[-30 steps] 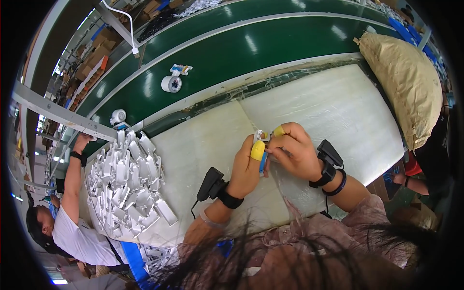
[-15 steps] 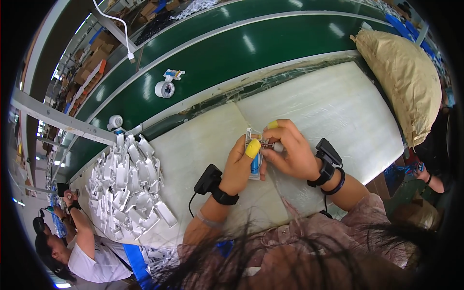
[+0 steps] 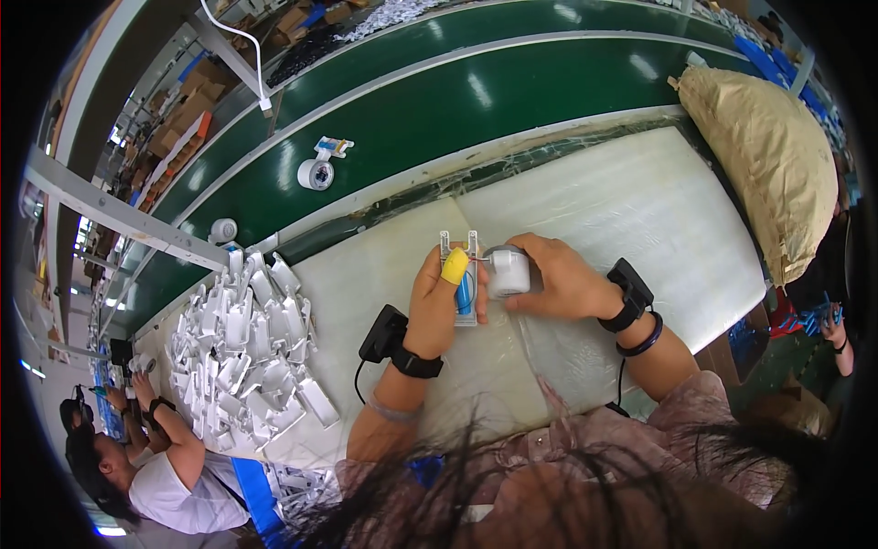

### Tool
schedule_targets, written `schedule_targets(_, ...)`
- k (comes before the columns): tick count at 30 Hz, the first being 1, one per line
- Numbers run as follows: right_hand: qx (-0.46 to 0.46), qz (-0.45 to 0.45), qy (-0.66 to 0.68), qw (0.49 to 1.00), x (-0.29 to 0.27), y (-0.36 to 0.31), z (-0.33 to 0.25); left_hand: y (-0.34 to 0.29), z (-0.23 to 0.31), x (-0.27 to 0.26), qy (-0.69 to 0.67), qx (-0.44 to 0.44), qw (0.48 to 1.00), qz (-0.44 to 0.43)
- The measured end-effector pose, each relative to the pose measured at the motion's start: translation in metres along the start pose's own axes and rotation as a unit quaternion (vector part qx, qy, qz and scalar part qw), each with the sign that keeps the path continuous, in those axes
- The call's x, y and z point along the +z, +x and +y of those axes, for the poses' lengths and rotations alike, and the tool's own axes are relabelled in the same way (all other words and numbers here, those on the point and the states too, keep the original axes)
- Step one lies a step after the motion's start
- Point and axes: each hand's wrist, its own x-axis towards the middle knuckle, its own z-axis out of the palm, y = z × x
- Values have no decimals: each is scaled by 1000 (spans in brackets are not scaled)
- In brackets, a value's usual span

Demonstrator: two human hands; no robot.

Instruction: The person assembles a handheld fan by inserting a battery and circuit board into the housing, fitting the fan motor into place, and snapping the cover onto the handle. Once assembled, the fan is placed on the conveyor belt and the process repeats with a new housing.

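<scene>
With my left hand [image 3: 430, 313] I hold the white holder [image 3: 467, 319] with its blue piece [image 3: 465, 291], and my right hand [image 3: 572, 282] grips the white round head [image 3: 508, 274] just beside it, at three o'clock, while white parts [image 3: 245, 352] lie heaped toward nine o'clock on the worktop [image 3: 384, 247].

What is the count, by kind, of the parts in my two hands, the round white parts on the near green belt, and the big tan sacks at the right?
Round white part in the right hand: 1
White housing with blue piece, left hand: 1
Round white parts on the green belt: 2
Big tan sack: 1
Total: 5
</scene>
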Motion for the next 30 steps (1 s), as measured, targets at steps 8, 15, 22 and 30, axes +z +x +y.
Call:
schedule_targets(8, 26, 146, 354, 923, -24, -5, 8, 0, 5, 2, 101, 22, 994, -39)
schedule_targets(15, -57, 157, 314, 935, -27, -9, 7, -5, 5, 14, 222, -45, 963, -145)
schedule_targets(22, -60, 94, 259, 959, -46, -9, 13, -12, 6, 27, 259, -74, 946, -182)
schedule_targets(30, -2, 72, 238, 969, -45, -10, 6, -12, -6, 26, 206, -91, 951, -211)
